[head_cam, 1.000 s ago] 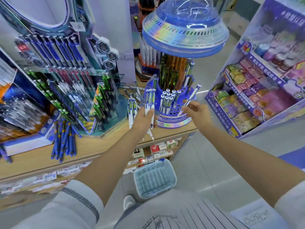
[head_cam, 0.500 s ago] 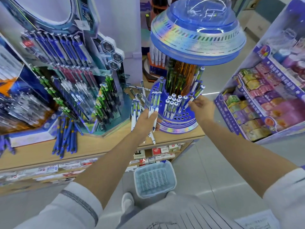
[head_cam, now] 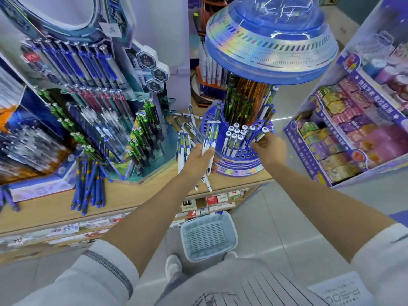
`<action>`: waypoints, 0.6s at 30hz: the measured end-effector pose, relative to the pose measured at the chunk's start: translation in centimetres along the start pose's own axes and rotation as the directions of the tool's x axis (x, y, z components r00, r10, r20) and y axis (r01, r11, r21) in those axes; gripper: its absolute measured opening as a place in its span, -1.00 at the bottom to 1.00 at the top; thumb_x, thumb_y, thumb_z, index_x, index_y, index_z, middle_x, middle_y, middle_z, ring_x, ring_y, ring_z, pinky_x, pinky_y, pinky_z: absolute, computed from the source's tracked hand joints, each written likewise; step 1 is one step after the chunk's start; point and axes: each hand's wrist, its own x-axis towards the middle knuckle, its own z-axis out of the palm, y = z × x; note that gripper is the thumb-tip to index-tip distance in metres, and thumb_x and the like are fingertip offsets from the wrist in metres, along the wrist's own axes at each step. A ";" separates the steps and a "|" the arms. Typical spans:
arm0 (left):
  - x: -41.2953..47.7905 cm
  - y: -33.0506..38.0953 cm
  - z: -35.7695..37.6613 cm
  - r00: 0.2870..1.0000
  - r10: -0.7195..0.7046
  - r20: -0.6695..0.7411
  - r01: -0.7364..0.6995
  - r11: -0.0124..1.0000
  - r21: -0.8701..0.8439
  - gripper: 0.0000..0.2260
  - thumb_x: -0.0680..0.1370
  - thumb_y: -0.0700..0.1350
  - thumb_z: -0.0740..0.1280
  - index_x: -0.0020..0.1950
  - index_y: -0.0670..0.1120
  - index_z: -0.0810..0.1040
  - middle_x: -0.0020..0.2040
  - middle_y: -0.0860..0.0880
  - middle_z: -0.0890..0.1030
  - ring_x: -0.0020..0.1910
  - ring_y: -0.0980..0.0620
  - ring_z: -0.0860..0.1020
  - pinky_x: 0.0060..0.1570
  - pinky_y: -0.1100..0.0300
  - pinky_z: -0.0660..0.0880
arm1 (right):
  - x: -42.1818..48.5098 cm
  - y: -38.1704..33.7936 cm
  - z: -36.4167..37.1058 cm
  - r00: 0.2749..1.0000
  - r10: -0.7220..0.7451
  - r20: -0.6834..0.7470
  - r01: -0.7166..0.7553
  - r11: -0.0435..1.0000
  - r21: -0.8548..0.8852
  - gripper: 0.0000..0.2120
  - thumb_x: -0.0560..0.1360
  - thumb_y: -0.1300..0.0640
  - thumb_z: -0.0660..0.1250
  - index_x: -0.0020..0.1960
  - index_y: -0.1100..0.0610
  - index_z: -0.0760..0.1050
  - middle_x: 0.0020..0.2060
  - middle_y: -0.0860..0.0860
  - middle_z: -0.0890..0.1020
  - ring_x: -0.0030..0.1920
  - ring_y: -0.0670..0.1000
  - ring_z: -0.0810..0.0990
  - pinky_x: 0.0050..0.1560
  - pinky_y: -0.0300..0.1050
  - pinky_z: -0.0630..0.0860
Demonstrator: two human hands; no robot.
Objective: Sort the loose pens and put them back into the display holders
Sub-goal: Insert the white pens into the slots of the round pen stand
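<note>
Both my forearms reach out bare from pushed-up white sleeves, over the front edge of the counter. My left fingers curl tightly round a bundle of white-and-blue pens. The bundle is upright, caps up and tips poking out below my palm, just left of the round display holder. My right fingers are closed in a pinch on a single pen at the holder's right rim. Its lower end is hidden behind my knuckles, so I cannot tell whether it sits in a hole. A cluster of standing pens fills holes between my two hands, with rows of free holes in the tier nearer me. The holder's saucer-shaped top spreads wide above both hands. Loose white pens lie on the counter behind my left hand. Loose blue pens lie well off to the left, near the counter's edge. A pale blue basket stands on the floor below.
</note>
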 end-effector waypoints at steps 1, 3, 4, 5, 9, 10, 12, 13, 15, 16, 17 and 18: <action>-0.1 0.0 -0.1 1.000 -0.001 0.005 0.001 1.000 -0.003 -0.86 0.67 -0.12 0.13 0.04 -0.19 0.36 -0.25 -0.05 0.56 -0.38 0.02 0.47 -0.32 0.18 0.46 | -0.1 0.0 0.1 1.000 0.013 0.005 -0.014 1.000 0.020 -0.87 0.50 0.18 0.41 -0.02 0.21 0.51 -0.21 0.02 0.57 -0.19 -0.02 0.54 -0.21 -0.23 0.36; -0.2 -0.1 -0.3 1.000 -0.001 0.013 0.001 1.000 -0.003 -0.86 0.68 -0.12 0.12 0.05 -0.19 0.37 -0.24 -0.07 0.55 -0.38 0.04 0.47 -0.36 0.23 0.48 | -0.3 -0.1 0.2 0.999 0.039 -0.033 -0.034 0.992 0.123 -0.83 0.50 0.19 0.41 0.04 0.18 0.47 -0.18 0.02 0.57 -0.17 -0.01 0.54 -0.15 -0.19 0.41; -0.2 -0.1 -0.4 1.000 -0.001 0.019 0.001 1.000 0.000 -0.86 0.68 -0.11 0.12 0.05 -0.17 0.38 -0.23 -0.07 0.55 -0.37 0.04 0.47 -0.36 0.25 0.48 | -0.3 -0.2 0.2 0.997 0.046 -0.054 -0.037 0.987 0.155 -0.83 0.50 0.18 0.41 0.04 0.17 0.48 -0.17 0.03 0.57 -0.16 -0.02 0.54 -0.14 -0.17 0.44; -0.3 -0.1 -0.5 1.000 -0.001 0.026 0.001 1.000 0.000 -0.86 0.68 -0.11 0.12 0.04 -0.16 0.38 -0.22 -0.07 0.55 -0.36 0.04 0.48 -0.37 0.26 0.49 | -0.2 -0.2 0.2 0.997 0.047 -0.060 -0.037 0.987 0.159 -0.85 0.49 0.17 0.42 0.00 0.15 0.49 -0.17 0.03 0.58 -0.16 -0.01 0.55 -0.12 -0.14 0.48; -0.4 -0.2 -0.7 0.999 0.011 0.042 -0.010 1.000 -0.010 -0.88 0.68 -0.12 0.12 0.02 -0.15 0.37 -0.22 -0.08 0.55 -0.36 0.03 0.48 -0.40 0.29 0.49 | 0.2 0.3 0.1 0.998 0.063 -0.029 -0.058 0.987 0.153 -0.90 0.48 0.13 0.43 -0.09 0.11 0.52 -0.20 0.05 0.63 -0.16 0.05 0.60 -0.04 -0.01 0.58; -0.5 -0.2 -0.7 0.999 0.015 0.047 -0.014 1.000 -0.017 -0.88 0.68 -0.13 0.12 0.01 -0.15 0.37 -0.23 -0.08 0.54 -0.37 0.03 0.48 -0.41 0.29 0.48 | 0.3 0.4 0.1 0.997 0.069 -0.023 -0.064 0.985 0.161 -0.92 0.49 0.13 0.43 -0.07 0.11 0.55 -0.19 0.06 0.65 -0.15 0.06 0.62 -0.01 0.00 0.59; -0.8 -0.3 -0.7 0.998 0.025 0.064 -0.023 0.999 -0.025 -0.88 0.67 -0.14 0.13 0.00 -0.14 0.38 -0.24 -0.08 0.54 -0.37 0.02 0.48 -0.40 0.27 0.48 | 0.0 0.6 0.0 0.997 0.081 -0.007 -0.078 0.982 0.175 -0.87 0.50 0.14 0.41 0.03 0.14 0.59 -0.14 0.04 0.66 -0.10 0.04 0.63 0.05 0.01 0.58; -1.0 -0.3 -0.6 0.997 0.029 0.071 -0.027 0.999 -0.030 -0.88 0.67 -0.14 0.13 -0.01 -0.13 0.38 -0.24 -0.08 0.54 -0.36 0.02 0.48 -0.40 0.26 0.48 | -0.3 0.7 0.0 0.996 0.087 0.003 -0.086 0.979 0.187 -0.82 0.51 0.14 0.41 0.08 0.16 0.58 -0.13 0.04 0.65 -0.09 0.04 0.63 0.05 -0.01 0.58; -1.3 -0.4 -0.6 0.996 0.032 0.079 -0.029 0.999 -0.046 -0.88 0.67 -0.14 0.13 -0.02 -0.13 0.38 -0.25 -0.08 0.53 -0.37 0.02 0.48 -0.40 0.25 0.48 | -1.1 0.7 0.1 0.995 0.102 -0.006 -0.097 0.967 0.236 -0.80 0.51 0.12 0.41 0.09 0.16 0.53 -0.13 0.07 0.64 -0.09 0.08 0.63 0.00 -0.02 0.58; -1.5 -0.5 -0.6 0.996 0.034 0.086 -0.030 0.998 -0.046 -0.89 0.67 -0.14 0.13 -0.01 -0.13 0.38 -0.26 -0.08 0.53 -0.36 0.01 0.47 -0.40 0.25 0.47 | -1.8 0.6 0.2 0.994 0.108 -0.022 -0.099 0.960 0.261 -0.84 0.51 0.11 0.40 0.03 0.15 0.52 -0.16 0.08 0.64 -0.11 0.08 0.63 -0.02 -0.02 0.58; -1.6 -0.7 -0.6 0.995 0.036 0.097 -0.032 0.999 -0.040 -0.89 0.67 -0.14 0.13 0.01 -0.15 0.38 -0.26 -0.07 0.54 -0.36 0.01 0.47 -0.39 0.24 0.48 | -2.4 0.5 0.2 0.994 0.109 -0.030 -0.096 0.956 0.276 -0.87 0.52 0.10 0.39 -0.04 0.14 0.51 -0.21 0.07 0.63 -0.16 0.07 0.62 -0.05 -0.02 0.58; -1.8 -0.8 -0.6 0.993 0.037 0.115 -0.034 0.999 -0.029 -0.89 0.67 -0.14 0.13 0.03 -0.16 0.37 -0.25 -0.07 0.54 -0.35 0.00 0.48 -0.38 0.24 0.48 | -3.2 0.4 0.0 0.995 0.095 -0.019 -0.086 0.956 0.280 -0.87 0.53 0.08 0.37 -0.10 0.15 0.51 -0.26 0.05 0.62 -0.22 0.03 0.60 -0.10 -0.05 0.57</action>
